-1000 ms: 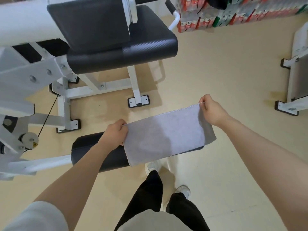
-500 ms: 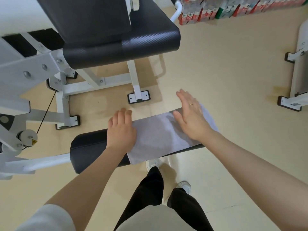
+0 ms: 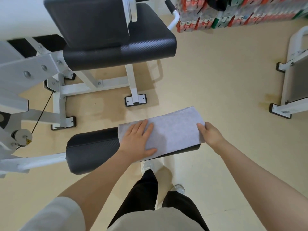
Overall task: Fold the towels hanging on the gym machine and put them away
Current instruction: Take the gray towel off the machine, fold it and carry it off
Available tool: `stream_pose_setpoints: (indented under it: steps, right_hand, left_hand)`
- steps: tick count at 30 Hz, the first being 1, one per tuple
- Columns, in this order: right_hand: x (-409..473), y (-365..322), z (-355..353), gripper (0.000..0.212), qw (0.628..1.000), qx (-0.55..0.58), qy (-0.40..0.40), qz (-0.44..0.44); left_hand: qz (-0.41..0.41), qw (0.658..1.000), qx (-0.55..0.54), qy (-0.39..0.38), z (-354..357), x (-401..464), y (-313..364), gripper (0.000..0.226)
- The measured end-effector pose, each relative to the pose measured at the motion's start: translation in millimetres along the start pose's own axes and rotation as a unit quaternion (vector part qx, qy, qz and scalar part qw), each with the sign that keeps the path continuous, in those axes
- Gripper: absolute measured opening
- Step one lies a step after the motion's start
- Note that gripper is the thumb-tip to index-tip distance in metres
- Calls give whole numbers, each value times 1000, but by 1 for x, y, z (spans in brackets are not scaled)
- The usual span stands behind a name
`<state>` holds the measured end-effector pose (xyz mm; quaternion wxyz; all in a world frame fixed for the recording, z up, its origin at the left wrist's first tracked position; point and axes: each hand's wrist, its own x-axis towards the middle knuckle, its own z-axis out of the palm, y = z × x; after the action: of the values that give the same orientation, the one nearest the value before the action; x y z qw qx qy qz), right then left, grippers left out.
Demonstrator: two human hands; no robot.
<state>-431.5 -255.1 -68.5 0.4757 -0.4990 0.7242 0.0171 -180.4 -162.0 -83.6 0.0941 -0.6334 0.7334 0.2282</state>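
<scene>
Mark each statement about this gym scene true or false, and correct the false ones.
1. The towel lies on the black pad. True.
2. The left hand rests flat on the towel. True.
3. The right hand hangs free, away from the towel. False: it grips the towel's right end.
4. The towel is bright red. False: it is pale grey.
5. The seat carries a stack of folded towels. False: nothing lies on the part of it in view.
6. Packs of bottles stand along the far edge of the floor. True.
</scene>
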Motion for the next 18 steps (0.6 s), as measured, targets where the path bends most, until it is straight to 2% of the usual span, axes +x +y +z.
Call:
stream_pose_setpoints:
  steps: [2, 4, 6, 8, 11, 14, 16, 18]
  right_hand:
    - [-6, -6, 1, 28, 997, 77, 10, 17]
    - [-7, -13, 0, 16, 997, 70, 44, 7]
    - [-8, -19, -4, 10, 996, 56, 65, 6]
    - [-15, -25, -9, 14, 994, 99, 51, 9]
    - [-32, -35, -19, 27, 976, 213, -49, -4]
    - [-50, -50, -26, 28, 948, 262, -175, -48]
    - [-61, -63, -24, 34, 925, 295, -228, -76]
    - [-68, -76, -13, 49, 909, 311, -261, -98]
  left_hand:
    - [-18, 999, -10, -27, -9, 3, 6, 90]
    - [-2, 1000, 9, -9, -19, 7, 18, 84]
    - [9, 1000, 5, -6, -24, 12, 30, 79]
    - [-15, 999, -9, -45, -27, 17, 39, 81]
    - [-51, 994, -1, -93, -31, 26, 44, 91]
    - [-59, 993, -7, -103, -34, 32, 46, 102]
    - [-50, 992, -64, -96, -36, 32, 41, 104]
    - [-27, 977, -192, -85, -39, 26, 28, 96]
